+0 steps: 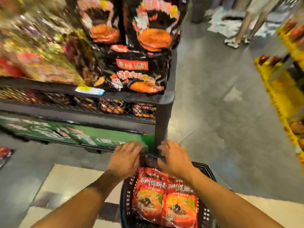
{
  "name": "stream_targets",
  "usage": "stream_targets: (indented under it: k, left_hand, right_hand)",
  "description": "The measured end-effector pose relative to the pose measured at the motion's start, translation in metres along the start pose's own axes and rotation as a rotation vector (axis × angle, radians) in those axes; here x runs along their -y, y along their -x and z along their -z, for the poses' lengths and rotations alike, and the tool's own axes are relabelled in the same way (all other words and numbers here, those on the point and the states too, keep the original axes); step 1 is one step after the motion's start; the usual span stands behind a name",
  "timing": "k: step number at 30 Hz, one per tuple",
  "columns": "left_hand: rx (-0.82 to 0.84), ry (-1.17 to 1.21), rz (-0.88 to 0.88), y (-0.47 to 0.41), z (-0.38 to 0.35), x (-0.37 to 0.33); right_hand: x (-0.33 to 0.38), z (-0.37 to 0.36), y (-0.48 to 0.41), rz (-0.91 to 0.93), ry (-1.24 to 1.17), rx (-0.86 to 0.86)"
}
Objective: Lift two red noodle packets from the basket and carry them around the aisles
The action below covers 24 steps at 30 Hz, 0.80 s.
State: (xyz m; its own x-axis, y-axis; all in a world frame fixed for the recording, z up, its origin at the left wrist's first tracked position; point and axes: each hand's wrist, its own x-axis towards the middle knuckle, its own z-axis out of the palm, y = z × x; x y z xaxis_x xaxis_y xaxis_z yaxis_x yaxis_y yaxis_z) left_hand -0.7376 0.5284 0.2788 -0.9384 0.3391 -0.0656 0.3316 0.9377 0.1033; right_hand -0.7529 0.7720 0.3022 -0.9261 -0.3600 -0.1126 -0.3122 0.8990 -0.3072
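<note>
Over a black basket [127, 195] on the floor: two hands, two red noodle packs [166, 199] side by side, long axes running away from the camera. Left hand [125, 159] palm down, fingers straight, touching a dark packet [150, 160] at the far rim. Right hand [172, 157] likewise, fingers spread, on its other end.

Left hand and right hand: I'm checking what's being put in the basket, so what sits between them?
In the head view, a dark packet lies between the left hand and the right hand, above the red noodle packs in the black basket.
</note>
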Motion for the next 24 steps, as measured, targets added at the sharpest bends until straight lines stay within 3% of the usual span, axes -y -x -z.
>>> stream_targets:
  k: [7, 12, 19, 24]
  left_hand:
    - [-0.171, -0.075, 0.140, 0.045, 0.211, 0.054]
    - [-0.311, -0.173, 0.203, 0.106, 0.334, 0.101]
    - [-0.551, -0.243, 0.423, 0.237, 0.465, 0.173]
    - [-0.657, -0.317, 0.560, 0.348, 0.520, 0.221]
  right_hand:
    - [0.134, 0.186, -0.015, 0.249, 0.080, -0.045]
    - [0.234, 0.281, -0.015, 0.372, 0.117, -0.198]
    - [0.393, 0.359, -0.003, 0.522, 0.161, -0.369]
    - [0.512, 0.374, 0.004, 0.621, 0.121, -0.416]
